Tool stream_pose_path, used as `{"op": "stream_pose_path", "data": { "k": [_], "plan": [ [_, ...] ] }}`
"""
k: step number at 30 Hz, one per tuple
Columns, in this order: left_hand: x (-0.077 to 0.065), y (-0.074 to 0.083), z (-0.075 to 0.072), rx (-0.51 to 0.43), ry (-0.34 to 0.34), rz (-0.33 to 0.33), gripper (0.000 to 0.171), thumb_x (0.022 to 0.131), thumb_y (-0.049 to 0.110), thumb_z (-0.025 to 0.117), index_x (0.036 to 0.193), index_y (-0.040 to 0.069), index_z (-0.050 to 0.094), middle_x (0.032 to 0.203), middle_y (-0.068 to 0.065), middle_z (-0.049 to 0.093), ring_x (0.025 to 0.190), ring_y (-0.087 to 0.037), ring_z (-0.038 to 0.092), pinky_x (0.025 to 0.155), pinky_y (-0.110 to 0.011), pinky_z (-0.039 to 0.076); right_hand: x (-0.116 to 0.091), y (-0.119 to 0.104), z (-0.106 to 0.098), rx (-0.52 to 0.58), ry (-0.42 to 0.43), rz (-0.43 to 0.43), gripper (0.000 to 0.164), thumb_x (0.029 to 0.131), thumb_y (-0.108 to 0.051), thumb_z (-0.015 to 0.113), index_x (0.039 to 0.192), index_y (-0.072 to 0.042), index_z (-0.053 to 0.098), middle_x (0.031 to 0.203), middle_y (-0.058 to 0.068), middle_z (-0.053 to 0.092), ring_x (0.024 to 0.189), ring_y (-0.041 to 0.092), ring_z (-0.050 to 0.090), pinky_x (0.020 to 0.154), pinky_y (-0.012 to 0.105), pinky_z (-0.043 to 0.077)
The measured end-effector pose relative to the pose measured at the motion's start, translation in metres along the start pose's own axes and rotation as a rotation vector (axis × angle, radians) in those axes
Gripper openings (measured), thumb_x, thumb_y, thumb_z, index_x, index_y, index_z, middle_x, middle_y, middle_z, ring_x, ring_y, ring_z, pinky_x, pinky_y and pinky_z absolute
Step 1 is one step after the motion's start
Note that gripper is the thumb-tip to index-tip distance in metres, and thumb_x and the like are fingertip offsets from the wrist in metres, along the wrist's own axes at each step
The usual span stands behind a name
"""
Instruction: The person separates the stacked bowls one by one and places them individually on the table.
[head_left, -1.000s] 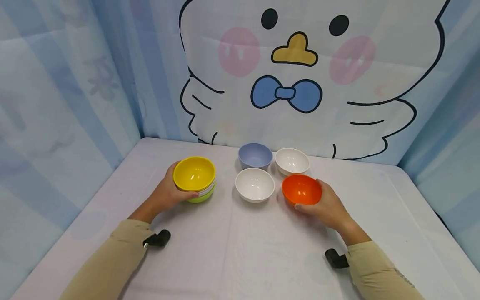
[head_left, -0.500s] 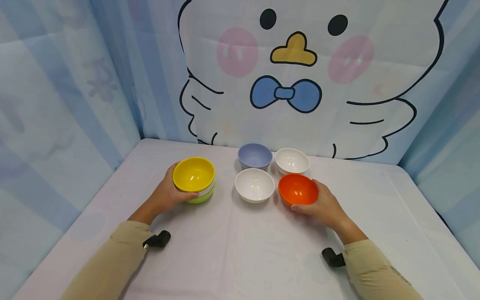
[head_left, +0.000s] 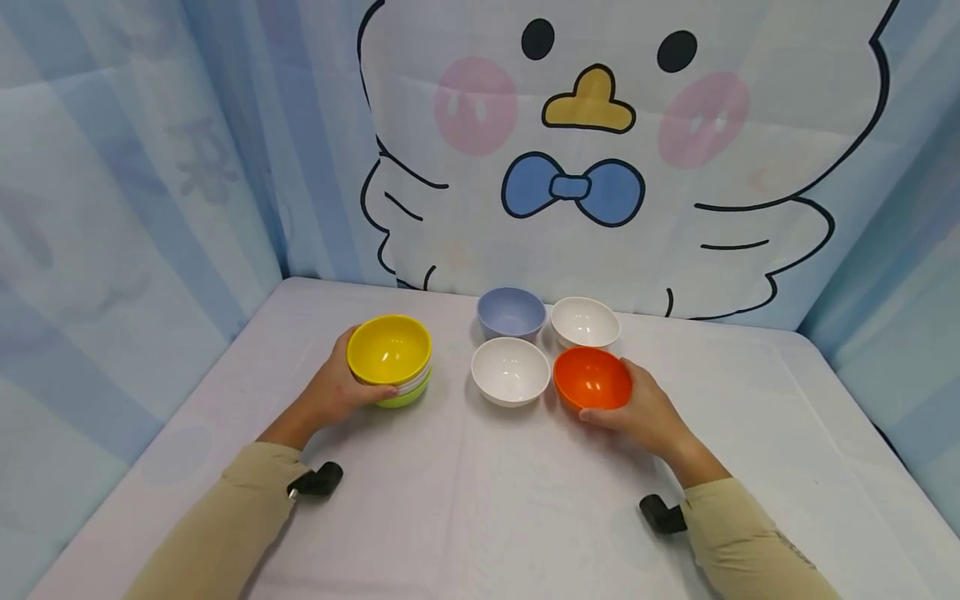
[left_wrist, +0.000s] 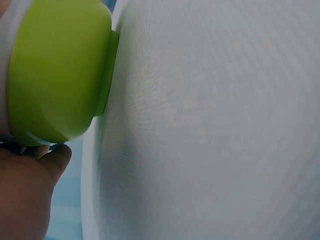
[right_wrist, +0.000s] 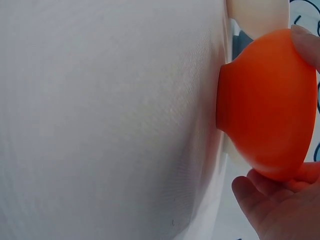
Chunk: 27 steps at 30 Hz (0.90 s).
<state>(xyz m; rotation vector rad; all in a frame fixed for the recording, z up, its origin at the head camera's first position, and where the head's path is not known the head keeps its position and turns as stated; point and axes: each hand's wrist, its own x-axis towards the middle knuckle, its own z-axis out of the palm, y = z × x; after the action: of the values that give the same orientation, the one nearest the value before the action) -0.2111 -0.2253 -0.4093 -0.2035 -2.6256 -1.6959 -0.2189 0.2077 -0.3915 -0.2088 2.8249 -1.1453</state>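
Note:
My left hand (head_left: 333,387) grips a stack of bowls from its left side. A yellow bowl (head_left: 388,350) tops the stack, white rims show in the middle, and a lime-green bowl (left_wrist: 60,70) is lowest, its foot right at the tablecloth. With thumb and fingers around its right side, my right hand (head_left: 648,412) holds an orange bowl (head_left: 592,379). In the right wrist view the orange bowl stands upright, foot at the cloth. Just left of it sits a white bowl (head_left: 511,372); behind are a blue-purple bowl (head_left: 512,314) and another white bowl (head_left: 586,322).
A pale cloth covers the table (head_left: 480,508). Close behind the bowls hangs a backdrop (head_left: 570,250) with a cartoon character, and blue-striped curtains (head_left: 112,250) enclose the sides. Black wrist mounts (head_left: 318,480) stick out from both sleeves.
The orange bowl has slid a little to the left with my right hand, ending close beside the front white bowl. My left hand and its stack have stayed put.

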Motion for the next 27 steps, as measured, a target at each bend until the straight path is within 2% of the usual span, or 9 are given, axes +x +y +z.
{"op": "stream_pose_path", "data": {
  "k": [13, 20, 27],
  "plan": [
    [-0.0003, -0.0003, -0.001, 0.019, 0.005, -0.016, 0.114, 0.076, 0.019, 0.089, 0.157, 0.005, 0.01, 0.153, -0.019, 0.032, 0.135, -0.037, 0.037, 0.114, -0.054, 0.031, 0.0009, -0.0005, 0.0014, -0.013, 0.0, 0.005, 0.106, 0.08, -0.041, 0.081, 0.152, 0.01, 0.022, 0.146, 0.029, 0.038, 0.126, 0.045, 0.043, 0.097, 0.06, 0.047],
    [-0.001, -0.001, -0.0004, -0.007, -0.001, 0.016, 0.111, 0.076, 0.016, 0.089, 0.156, 0.004, 0.012, 0.151, -0.018, 0.034, 0.134, -0.037, 0.039, 0.113, -0.054, 0.032, 0.0008, -0.001, 0.0021, 0.004, -0.013, 0.006, 0.106, 0.08, -0.041, 0.081, 0.153, 0.008, 0.021, 0.146, 0.028, 0.038, 0.126, 0.045, 0.043, 0.096, 0.059, 0.048],
    [0.0, -0.0015, 0.0001, -0.009, -0.002, 0.017, 0.111, 0.076, 0.017, 0.089, 0.156, 0.005, 0.012, 0.151, -0.018, 0.034, 0.133, -0.036, 0.039, 0.113, -0.054, 0.032, 0.0019, 0.0017, 0.003, 0.007, -0.01, -0.015, 0.106, 0.08, -0.041, 0.082, 0.152, 0.008, 0.022, 0.144, 0.027, 0.04, 0.124, 0.044, 0.045, 0.096, 0.059, 0.048]
  ]
}}
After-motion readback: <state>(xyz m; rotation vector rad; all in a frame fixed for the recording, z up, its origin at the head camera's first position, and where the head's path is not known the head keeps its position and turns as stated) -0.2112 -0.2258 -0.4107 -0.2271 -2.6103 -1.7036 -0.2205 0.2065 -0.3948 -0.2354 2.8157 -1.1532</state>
